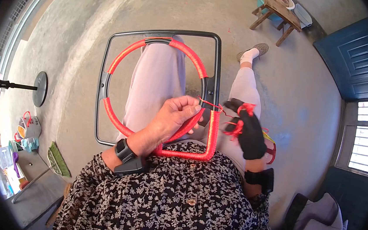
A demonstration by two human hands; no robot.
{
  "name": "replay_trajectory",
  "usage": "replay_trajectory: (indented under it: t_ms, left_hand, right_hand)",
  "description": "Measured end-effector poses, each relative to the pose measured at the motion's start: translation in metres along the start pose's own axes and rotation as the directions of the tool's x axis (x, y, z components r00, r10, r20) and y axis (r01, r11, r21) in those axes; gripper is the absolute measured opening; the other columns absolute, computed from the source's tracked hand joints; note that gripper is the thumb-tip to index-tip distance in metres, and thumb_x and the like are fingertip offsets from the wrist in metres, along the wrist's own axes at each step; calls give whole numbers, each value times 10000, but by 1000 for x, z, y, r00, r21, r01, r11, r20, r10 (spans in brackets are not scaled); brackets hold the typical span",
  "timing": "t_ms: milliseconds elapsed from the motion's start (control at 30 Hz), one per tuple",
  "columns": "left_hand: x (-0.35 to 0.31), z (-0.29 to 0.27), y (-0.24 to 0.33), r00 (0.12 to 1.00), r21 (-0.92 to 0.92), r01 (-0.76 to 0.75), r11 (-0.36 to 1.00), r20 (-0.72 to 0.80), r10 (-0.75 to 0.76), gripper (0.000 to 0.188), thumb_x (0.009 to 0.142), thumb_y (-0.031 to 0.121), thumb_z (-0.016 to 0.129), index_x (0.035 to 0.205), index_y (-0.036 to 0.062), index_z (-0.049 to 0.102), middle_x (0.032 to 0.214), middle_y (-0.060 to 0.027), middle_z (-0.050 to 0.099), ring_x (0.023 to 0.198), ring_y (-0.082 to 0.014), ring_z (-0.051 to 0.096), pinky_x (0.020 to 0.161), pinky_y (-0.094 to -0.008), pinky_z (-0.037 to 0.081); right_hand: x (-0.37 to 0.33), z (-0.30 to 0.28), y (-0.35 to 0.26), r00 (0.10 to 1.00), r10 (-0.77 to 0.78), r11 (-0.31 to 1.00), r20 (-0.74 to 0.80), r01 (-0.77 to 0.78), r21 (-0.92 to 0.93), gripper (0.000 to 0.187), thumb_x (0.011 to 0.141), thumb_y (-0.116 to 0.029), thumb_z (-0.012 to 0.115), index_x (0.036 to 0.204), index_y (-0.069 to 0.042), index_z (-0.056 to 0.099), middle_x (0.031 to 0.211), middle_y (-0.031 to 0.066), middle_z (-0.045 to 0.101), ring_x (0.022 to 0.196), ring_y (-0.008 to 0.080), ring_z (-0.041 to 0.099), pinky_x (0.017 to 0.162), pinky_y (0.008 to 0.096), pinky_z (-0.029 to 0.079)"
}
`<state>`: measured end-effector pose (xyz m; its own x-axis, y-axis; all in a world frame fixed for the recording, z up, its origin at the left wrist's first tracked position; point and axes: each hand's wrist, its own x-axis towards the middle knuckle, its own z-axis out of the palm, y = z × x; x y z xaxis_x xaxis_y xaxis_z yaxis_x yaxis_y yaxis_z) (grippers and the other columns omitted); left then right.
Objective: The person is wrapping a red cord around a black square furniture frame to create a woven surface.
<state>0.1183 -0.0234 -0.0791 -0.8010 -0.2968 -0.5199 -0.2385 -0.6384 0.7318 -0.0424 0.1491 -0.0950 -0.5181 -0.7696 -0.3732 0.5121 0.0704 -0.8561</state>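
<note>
A black square frame [218, 56] with a round ring inside it rests across my lap. Red cord wrapping [212, 135] covers its lower right corner and several stretches of the ring, with bare black gaps between. My left hand [176, 116] is closed on the right side of the ring, thumb on top of the wrapped part. My right hand [252, 136], in a black glove, holds a red cord [211, 103] just right of the frame. The cord runs from the ring across the frame's right bar, and more of it is looped in the gloved fingers.
A wooden stool [278, 13] stands at the far right beside basins. At the left are a round black stand base [40, 89], a green broom head [59, 159] and a bucket-like container [29, 127]. Grey cloth [321, 225] lies at lower right, below a blue door [355, 60].
</note>
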Motion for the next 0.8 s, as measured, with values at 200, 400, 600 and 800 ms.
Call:
replay_trajectory:
  t_ms: [200, 400, 600, 800]
  left_hand:
    - [-1, 4, 3, 992, 85, -130, 988, 11, 129, 158, 924, 151, 576, 1045, 50, 561, 839, -38, 620, 653, -107, 617, 544, -238, 525]
    - [3, -1, -2, 996, 114, -78, 990, 56, 72, 107, 926, 160, 576, 953, 58, 559, 807, -19, 621, 639, -111, 631, 544, -238, 531]
    - [-1, 3, 1, 996, 86, -87, 992, 28, 85, 87, 914, 121, 588, 963, 58, 551, 778, -13, 613, 651, -107, 639, 543, -227, 531]
    - [-2, 5, -2, 977, 205, -213, 955, 18, 214, 124, 894, 45, 594, 955, 57, 487, 772, -21, 611, 660, -101, 630, 542, -225, 526]
  right_hand:
    - [-4, 5, 2, 967, 207, 893, 148, -125, -432, 255, 937, -220, 501, 1030, -3, 596, 837, 52, 625, 764, 94, 571, 697, 245, 454]
    - [-4, -1, 6, 998, 52, 996, -38, -49, 72, 248, 946, -242, 499, 1011, -12, 564, 918, 71, 619, 837, 170, 585, 706, 284, 469]
    - [16, 0, 6, 997, 17, 745, 71, -60, 664, 245, 967, -291, 452, 798, -114, 462, 661, -18, 364, 529, 95, 333, 454, 211, 272]
    - [22, 11, 13, 987, 162, 931, -1, -153, 330, 216, 937, -280, 491, 812, -105, 498, 674, -33, 424, 497, 57, 365, 404, 214, 266]
